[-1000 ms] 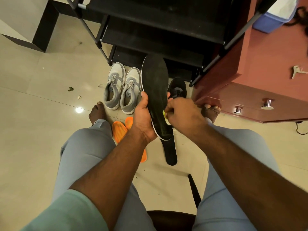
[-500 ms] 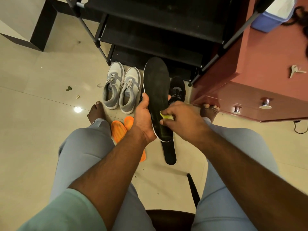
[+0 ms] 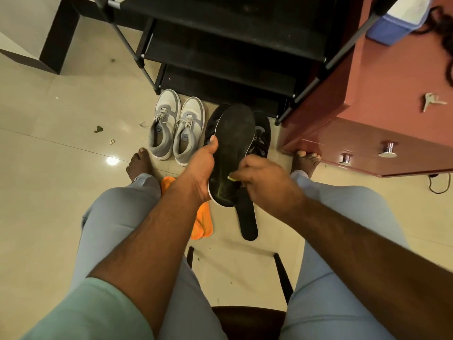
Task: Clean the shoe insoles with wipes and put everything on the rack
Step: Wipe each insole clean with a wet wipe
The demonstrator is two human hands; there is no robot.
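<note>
My left hand [image 3: 202,171] grips a black insole [image 3: 232,146] by its left edge, toe end pointing away from me. My right hand [image 3: 263,179] pinches a small yellow-green wipe [image 3: 231,178] against the insole's lower part. A second black insole [image 3: 247,220] lies on the floor below it. Two orange insoles [image 3: 202,222] lie on the floor, partly hidden by my left arm. Grey sneakers [image 3: 175,131] and black shoes [image 3: 261,136] stand in front of the black shoe rack [image 3: 220,50]. The black shoes are mostly hidden behind the held insole.
A red-brown cabinet [image 3: 392,133] with drawer knobs stands at the right, with keys [image 3: 432,100] and a blue box [image 3: 394,25] on top. My bare feet rest on the tiled floor [image 3: 49,180]. Small bits of debris lie at the left. A dark chair edge [image 3: 247,317] shows between my knees.
The held insole has come lower and closer to me. My right hand with the wipe has slid down from the insole's right edge to its heel end.
</note>
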